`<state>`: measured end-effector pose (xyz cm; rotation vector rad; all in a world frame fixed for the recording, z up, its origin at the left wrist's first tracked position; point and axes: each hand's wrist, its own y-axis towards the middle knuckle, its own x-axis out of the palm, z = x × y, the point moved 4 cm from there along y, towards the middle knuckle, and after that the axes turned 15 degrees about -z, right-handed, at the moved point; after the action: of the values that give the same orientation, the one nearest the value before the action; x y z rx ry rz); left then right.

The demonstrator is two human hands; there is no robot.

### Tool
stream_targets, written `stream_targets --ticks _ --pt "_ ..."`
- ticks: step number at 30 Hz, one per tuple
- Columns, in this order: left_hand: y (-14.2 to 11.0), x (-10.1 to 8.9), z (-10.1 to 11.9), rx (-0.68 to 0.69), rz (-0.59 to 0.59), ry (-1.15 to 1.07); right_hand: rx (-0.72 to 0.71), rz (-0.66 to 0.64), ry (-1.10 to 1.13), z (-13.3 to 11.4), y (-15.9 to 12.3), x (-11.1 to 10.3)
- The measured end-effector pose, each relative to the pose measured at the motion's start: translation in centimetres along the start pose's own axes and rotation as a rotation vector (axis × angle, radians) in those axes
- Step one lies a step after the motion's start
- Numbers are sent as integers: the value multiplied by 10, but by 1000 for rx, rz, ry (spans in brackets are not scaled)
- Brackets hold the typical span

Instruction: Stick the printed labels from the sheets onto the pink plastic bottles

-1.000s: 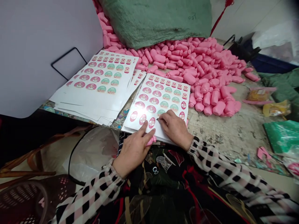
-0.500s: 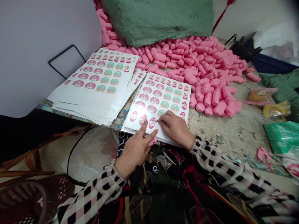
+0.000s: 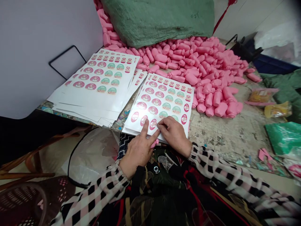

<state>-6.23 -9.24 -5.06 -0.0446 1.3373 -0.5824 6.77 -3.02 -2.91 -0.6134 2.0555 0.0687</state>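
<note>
A sheet of stickers [image 3: 162, 103], printed with pink and green labels, lies on a small stack at the table's front edge. My left hand [image 3: 138, 150] rests on its lower edge, index and middle fingers stretched over the paper. Something pink with a knobby end, apparently a small bottle [image 3: 154, 143], pokes out from under that hand; most of it is hidden. Thumb and forefinger of my right hand [image 3: 174, 133] pinch at the right edge of an oval pink sticker [image 3: 153, 124] in the bottom row. I cannot tell how far it has lifted.
More sticker sheets [image 3: 94, 97] lie fanned out at left. Pink bottles [image 3: 188, 61] are heaped behind, beneath a green sack [image 3: 160, 22]. At right are a yellow packet [image 3: 278, 110] and a green packet [image 3: 284, 138]. A plastic basket [image 3: 21, 204] stands at lower left.
My right hand has moved slightly left and down, its fingertips now at the oval sticker's edge. The sheet has shifted a little to the right; my left hand stays on it.
</note>
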Motion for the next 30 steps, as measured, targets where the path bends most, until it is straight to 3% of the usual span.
stream_targets --ticks 8,16,21,25,28,30 --pt "-1 2 -1 -6 70 -35 171 -31 -31 -5 10 -9" --pt "-2 1 1 -27 38 -48 42 105 -136 -30 4 -37" --pt "-7 -1 -3 18 33 -132 -9 165 -20 -23 -1 -52" --pt "-23 -9 -11 137 170 -487 -1 191 187 2 -7 -50" --pt "-33 -18 -20 98 280 -1099 -7 204 466 10 -14 -45" --pt "-30 -20 -19 82 202 -1606 -42 171 621 5 -18 -43"
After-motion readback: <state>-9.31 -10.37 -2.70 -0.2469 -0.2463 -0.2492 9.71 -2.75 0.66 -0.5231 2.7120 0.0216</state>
